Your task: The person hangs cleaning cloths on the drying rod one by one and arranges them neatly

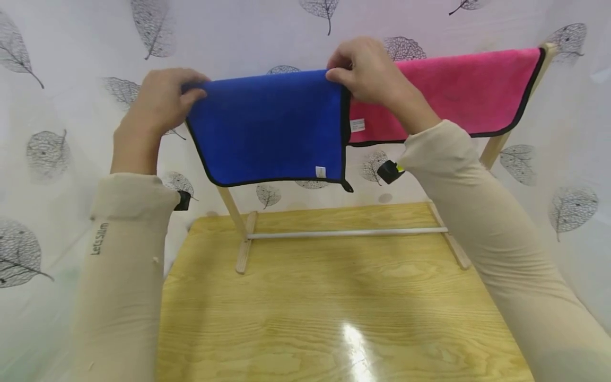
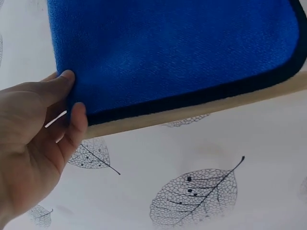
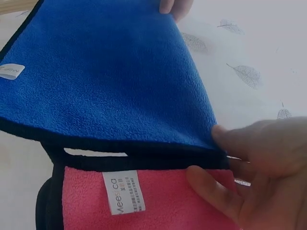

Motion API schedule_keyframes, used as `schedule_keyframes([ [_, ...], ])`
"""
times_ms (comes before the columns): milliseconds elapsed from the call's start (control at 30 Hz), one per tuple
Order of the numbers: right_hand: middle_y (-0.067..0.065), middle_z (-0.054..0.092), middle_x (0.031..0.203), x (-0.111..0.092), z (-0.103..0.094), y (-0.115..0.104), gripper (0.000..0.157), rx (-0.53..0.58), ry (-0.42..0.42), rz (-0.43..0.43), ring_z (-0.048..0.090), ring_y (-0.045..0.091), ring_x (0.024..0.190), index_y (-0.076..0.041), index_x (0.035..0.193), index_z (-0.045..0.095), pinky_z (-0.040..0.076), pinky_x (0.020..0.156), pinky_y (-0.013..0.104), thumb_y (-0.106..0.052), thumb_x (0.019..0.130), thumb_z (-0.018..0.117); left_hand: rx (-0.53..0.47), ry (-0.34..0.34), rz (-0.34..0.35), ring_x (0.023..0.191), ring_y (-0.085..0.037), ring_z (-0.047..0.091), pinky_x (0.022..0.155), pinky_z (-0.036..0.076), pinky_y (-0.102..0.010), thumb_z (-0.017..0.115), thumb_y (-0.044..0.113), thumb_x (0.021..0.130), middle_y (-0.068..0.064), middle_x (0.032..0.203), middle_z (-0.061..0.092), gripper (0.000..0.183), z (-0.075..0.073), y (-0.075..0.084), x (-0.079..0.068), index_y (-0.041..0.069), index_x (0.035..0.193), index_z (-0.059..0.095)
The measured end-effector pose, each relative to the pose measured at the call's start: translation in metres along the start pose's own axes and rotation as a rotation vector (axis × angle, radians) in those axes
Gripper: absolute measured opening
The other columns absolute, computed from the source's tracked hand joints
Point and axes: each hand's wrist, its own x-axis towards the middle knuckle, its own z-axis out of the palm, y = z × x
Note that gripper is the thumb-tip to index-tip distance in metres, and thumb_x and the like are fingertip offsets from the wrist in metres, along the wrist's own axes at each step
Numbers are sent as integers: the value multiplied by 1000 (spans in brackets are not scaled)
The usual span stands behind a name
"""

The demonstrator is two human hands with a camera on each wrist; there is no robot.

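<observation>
A blue towel (image 1: 267, 130) with black edging hangs folded over the top of a wooden rack. My left hand (image 1: 159, 101) pinches its upper left corner between thumb and fingers. At the upper right corner, my right hand (image 1: 367, 71) grips the same towel's folded top. Beside it hangs a pink towel (image 1: 468, 95), also black-edged, its left edge meeting the blue one. In the right wrist view my right thumb (image 3: 230, 136) lies on the blue cloth, and a finger overlaps the pink towel. The top bar is hidden under the cloth.
The rack's right post (image 1: 494, 151) slants up past the pink towel. A white lower bar (image 1: 348, 233) joins its wooden feet on the wood-grain table (image 1: 334, 297). Behind hangs a white curtain (image 1: 62, 106) printed with leaves.
</observation>
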Motion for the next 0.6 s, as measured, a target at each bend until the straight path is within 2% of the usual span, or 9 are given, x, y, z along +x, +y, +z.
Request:
schedule_keyframes([
  [200, 12, 71, 124, 2, 0, 4, 37, 24, -1, 22, 69, 18, 94, -4, 134, 69, 57, 75, 21, -21, 101, 69, -12, -21, -16, 141, -43, 41, 118, 34, -56, 44, 16, 111, -24, 155, 42, 42, 2, 2, -1, 4, 151, 52],
  [367, 14, 75, 116, 2, -1, 7, 31, 38, 0, -8, 65, -1, 68, -7, 128, 74, 54, 66, 15, -20, 100, 70, -28, 63, 15, 127, -42, 49, 110, 41, -55, 49, 12, 110, -26, 139, 53, 37, 5, 1, -3, 1, 144, 59],
  [433, 15, 75, 115, 2, -2, 7, 30, 51, -18, -5, 64, -4, 60, -8, 129, 74, 55, 62, 15, -20, 101, 69, -35, 95, 16, 127, -41, 53, 110, 42, -52, 52, 11, 109, -24, 137, 58, 35, 4, 1, -2, 1, 141, 62],
  [533, 14, 74, 117, 1, -4, 6, 33, 32, -19, -11, 67, 1, 67, -8, 132, 72, 54, 68, 15, -21, 102, 67, -49, 109, -10, 131, -38, 54, 114, 41, -49, 54, 12, 108, -21, 140, 61, 34, 2, 2, -2, 3, 139, 65],
  [600, 13, 73, 119, 0, -3, 5, 33, 5, 1, -15, 69, 9, 81, -7, 132, 71, 55, 77, 19, -22, 103, 67, -47, 88, -33, 134, -37, 53, 115, 40, -49, 56, 12, 107, -20, 143, 59, 35, 2, 2, -2, 4, 141, 63],
])
